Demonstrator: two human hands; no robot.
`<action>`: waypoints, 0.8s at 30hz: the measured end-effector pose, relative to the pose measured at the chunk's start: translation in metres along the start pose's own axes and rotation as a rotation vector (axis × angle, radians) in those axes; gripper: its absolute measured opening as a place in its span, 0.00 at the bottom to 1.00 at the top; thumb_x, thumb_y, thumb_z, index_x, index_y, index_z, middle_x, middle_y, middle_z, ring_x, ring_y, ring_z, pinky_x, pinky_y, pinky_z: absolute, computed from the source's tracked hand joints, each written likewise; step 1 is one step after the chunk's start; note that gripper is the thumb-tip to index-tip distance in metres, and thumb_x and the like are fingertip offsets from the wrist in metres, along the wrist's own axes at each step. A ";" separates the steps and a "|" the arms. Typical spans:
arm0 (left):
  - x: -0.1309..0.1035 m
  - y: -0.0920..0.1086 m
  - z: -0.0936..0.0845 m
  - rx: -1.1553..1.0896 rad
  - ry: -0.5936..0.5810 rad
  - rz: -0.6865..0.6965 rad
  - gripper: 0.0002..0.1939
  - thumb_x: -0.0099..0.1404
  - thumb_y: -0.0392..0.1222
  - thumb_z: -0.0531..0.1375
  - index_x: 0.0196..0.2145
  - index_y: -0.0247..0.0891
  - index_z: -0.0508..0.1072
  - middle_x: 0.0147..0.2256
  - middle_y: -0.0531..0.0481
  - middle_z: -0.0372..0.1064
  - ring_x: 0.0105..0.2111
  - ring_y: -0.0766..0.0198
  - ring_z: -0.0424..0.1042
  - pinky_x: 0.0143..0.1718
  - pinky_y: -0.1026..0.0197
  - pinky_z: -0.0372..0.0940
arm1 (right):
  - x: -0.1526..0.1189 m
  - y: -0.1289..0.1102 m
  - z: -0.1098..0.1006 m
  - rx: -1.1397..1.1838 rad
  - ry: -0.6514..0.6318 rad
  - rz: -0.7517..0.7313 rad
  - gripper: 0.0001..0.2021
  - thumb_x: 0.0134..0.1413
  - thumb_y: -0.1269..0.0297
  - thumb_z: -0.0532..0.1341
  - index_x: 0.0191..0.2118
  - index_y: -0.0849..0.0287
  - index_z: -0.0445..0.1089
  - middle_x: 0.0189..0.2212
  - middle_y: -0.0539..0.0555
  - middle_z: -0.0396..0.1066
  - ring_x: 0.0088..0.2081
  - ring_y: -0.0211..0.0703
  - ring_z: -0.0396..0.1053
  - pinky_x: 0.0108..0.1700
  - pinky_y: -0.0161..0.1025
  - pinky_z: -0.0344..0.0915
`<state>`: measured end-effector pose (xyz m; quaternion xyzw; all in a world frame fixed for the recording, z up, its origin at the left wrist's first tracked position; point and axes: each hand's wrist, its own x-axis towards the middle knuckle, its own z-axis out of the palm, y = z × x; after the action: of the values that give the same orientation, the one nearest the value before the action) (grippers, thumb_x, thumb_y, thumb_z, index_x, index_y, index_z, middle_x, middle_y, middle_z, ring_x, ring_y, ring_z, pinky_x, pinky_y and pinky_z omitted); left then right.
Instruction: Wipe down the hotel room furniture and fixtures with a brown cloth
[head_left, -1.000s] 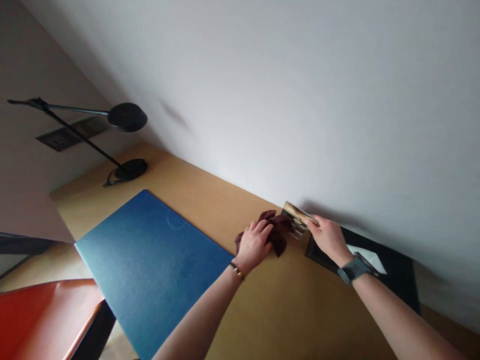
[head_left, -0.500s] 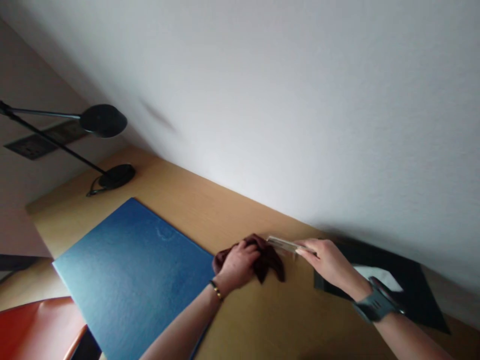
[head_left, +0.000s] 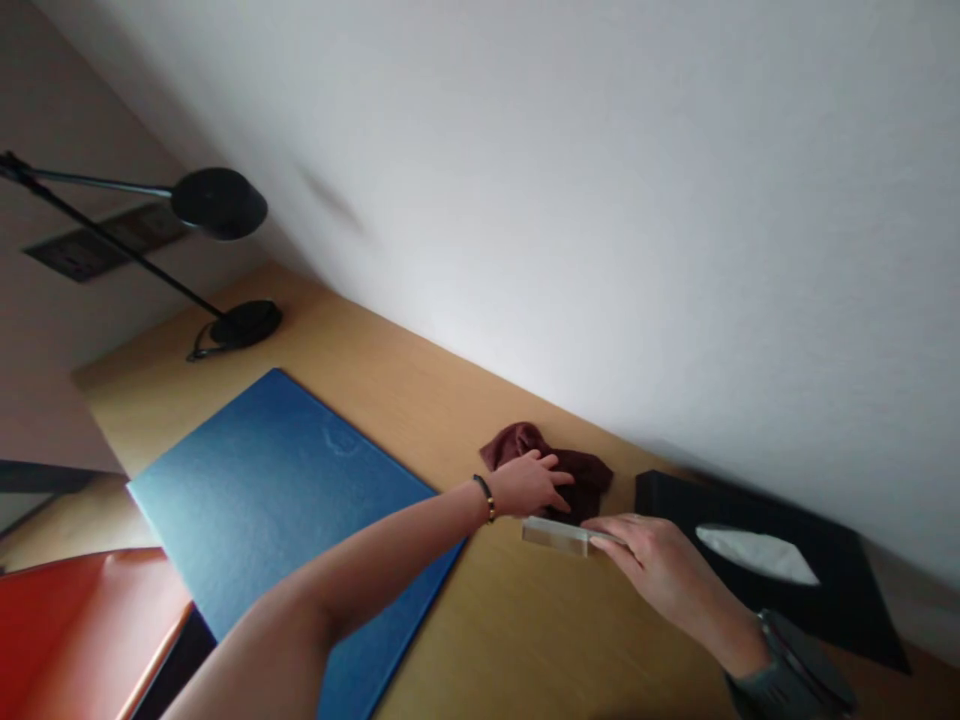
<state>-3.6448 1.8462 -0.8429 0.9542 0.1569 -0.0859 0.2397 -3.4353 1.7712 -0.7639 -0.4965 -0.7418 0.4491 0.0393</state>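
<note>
Cloth (head_left: 586, 468) beneath spread-fingered left grip (head_left: 523, 487), contact uncertain, clear panel (head_left: 553, 537) in pinch of right grip (head_left: 654, 557)

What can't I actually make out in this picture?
All in the head view:
Maroon cloth: partly hidden under the left hand.
Clear panel: right end covered by the right hand.
Emblem on the blue folder-like mat: too faint to read.
Wall socket panel: blurred, crossed by the desk lamp.
Red chair: cut off by the left and bottom edges.
</note>
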 end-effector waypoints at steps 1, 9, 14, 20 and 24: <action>-0.015 -0.007 0.003 0.013 0.001 -0.040 0.17 0.66 0.42 0.57 0.50 0.57 0.73 0.58 0.54 0.64 0.50 0.53 0.61 0.42 0.56 0.59 | 0.000 0.001 0.002 0.000 0.015 -0.010 0.15 0.66 0.66 0.51 0.48 0.59 0.73 0.45 0.55 0.75 0.45 0.48 0.73 0.49 0.44 0.67; -0.153 -0.092 -0.010 -0.084 0.137 -0.710 0.30 0.56 0.28 0.54 0.55 0.44 0.71 0.57 0.47 0.65 0.53 0.53 0.64 0.54 0.52 0.61 | 0.042 0.042 -0.030 -0.063 0.303 -0.010 0.18 0.66 0.58 0.49 0.46 0.60 0.74 0.43 0.58 0.76 0.44 0.51 0.74 0.48 0.46 0.69; -0.148 -0.117 -0.007 -0.085 0.281 -0.906 0.29 0.65 0.48 0.56 0.62 0.40 0.62 0.63 0.43 0.56 0.59 0.46 0.59 0.60 0.45 0.56 | 0.069 0.055 -0.060 -0.044 0.341 0.065 0.17 0.62 0.58 0.53 0.48 0.59 0.73 0.42 0.57 0.76 0.42 0.50 0.75 0.45 0.44 0.71; -0.106 -0.109 0.024 0.030 0.244 -1.108 0.26 0.70 0.53 0.48 0.62 0.45 0.63 0.65 0.43 0.53 0.60 0.40 0.55 0.55 0.40 0.60 | -0.007 0.067 -0.036 -0.308 0.538 0.096 0.37 0.55 0.53 0.63 0.66 0.63 0.51 0.60 0.64 0.62 0.59 0.55 0.62 0.59 0.54 0.64; -0.090 -0.087 0.026 0.077 0.238 -0.967 0.25 0.70 0.50 0.49 0.62 0.44 0.65 0.64 0.43 0.57 0.59 0.40 0.58 0.55 0.42 0.60 | -0.059 0.077 -0.017 -0.584 0.325 0.153 0.61 0.33 0.55 0.76 0.69 0.64 0.41 0.68 0.67 0.42 0.67 0.63 0.42 0.65 0.64 0.48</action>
<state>-3.7611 1.8832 -0.8818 0.7836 0.6043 -0.0835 0.1175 -3.3425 1.7441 -0.7854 -0.6060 -0.7837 0.1346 -0.0203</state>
